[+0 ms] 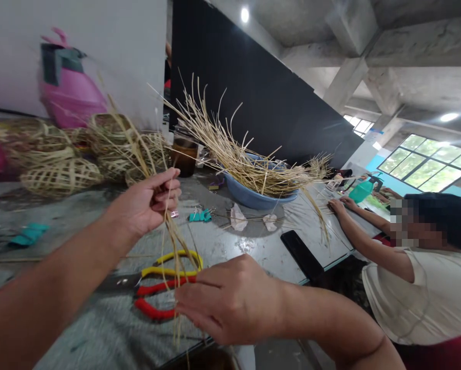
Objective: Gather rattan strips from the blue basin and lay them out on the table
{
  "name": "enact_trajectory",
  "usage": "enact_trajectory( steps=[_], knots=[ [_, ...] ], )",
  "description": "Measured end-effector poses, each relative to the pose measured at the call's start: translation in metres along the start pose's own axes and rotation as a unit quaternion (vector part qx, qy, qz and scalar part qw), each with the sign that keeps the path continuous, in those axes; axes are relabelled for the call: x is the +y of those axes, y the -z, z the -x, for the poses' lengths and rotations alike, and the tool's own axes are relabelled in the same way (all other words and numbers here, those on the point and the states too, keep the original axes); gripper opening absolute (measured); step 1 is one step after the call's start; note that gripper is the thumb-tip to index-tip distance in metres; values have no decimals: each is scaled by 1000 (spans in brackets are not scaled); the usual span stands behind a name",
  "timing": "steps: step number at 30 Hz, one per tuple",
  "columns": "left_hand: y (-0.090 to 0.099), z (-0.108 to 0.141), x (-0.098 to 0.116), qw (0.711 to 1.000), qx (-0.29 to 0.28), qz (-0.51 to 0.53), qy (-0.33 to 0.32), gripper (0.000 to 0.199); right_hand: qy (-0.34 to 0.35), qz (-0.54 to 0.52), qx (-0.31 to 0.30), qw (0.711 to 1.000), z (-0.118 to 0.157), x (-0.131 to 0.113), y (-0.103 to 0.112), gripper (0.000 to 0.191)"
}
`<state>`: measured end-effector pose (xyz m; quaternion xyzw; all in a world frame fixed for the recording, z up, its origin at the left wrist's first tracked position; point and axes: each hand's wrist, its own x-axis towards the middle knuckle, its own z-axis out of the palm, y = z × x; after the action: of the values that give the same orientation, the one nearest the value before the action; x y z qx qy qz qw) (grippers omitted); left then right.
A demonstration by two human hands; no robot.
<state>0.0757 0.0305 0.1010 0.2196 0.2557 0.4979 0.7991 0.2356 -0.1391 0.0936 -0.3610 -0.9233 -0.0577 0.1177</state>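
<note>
A thin bundle of straw-coloured strips (173, 232) runs between my two hands over the table. My left hand (148, 200) is closed around its upper part, and loose ends fan out above the fist. Lower down, my right hand (230, 300) pinches the same bundle, with short ends hanging below the fingers. Under the strips lie yellow-handled pliers (172, 264) and red-handled pliers (157, 308), partly covered by my right hand.
A blue basin (249, 192) heaped with strips stands ahead. Woven baskets (61, 172) and a pink spray bottle (71, 90) are at left. Teal binder clips (200, 215) and a black phone (302, 254) lie on the table (253, 246). Another person (419, 267) sits at right.
</note>
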Motion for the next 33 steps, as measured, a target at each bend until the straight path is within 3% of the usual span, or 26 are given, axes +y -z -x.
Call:
enact_trajectory(
  steps=[2, 4, 7, 9, 12, 16, 20, 24, 27, 33],
  knots=[
    [-2, 2, 9, 999, 2, 13, -29, 39, 7, -8, -18, 1000, 2, -2, 2, 44],
    [-3, 4, 16, 998, 10, 24, -60, 40, 22, -10, 1, 1000, 5, -3, 4, 42],
    [-3, 6, 22, 996, 24, 31, -82, 40, 15, -8, 90, 996, 10, 4, 14, 36],
    [-2, 5, 21, 996, 31, 38, -71, 40, -33, -5, 174, 984, 12, 16, 27, 30],
    [0, 4, 17, 997, 37, 55, -42, 41, -135, 4, 305, 943, 13, 48, 55, 23],
    [1, 2, 14, 996, 55, 63, -28, 37, -239, 22, 446, 862, 20, 103, 96, 27],
    [2, 0, 12, 997, 54, 43, -32, 34, -216, 6, 539, 814, 40, 162, 134, 41],
    [3, -1, 9, 998, 44, 36, -32, 35, -214, -16, 572, 792, 58, 203, 162, 43],
    [2, 1, 5, 998, 37, 31, -35, 36, -206, -38, 611, 763, 62, 213, 180, 35],
    [1, 0, 2, 997, 43, 16, -65, 33, -126, -8, 681, 722, 61, 201, 228, 26]
  ],
)
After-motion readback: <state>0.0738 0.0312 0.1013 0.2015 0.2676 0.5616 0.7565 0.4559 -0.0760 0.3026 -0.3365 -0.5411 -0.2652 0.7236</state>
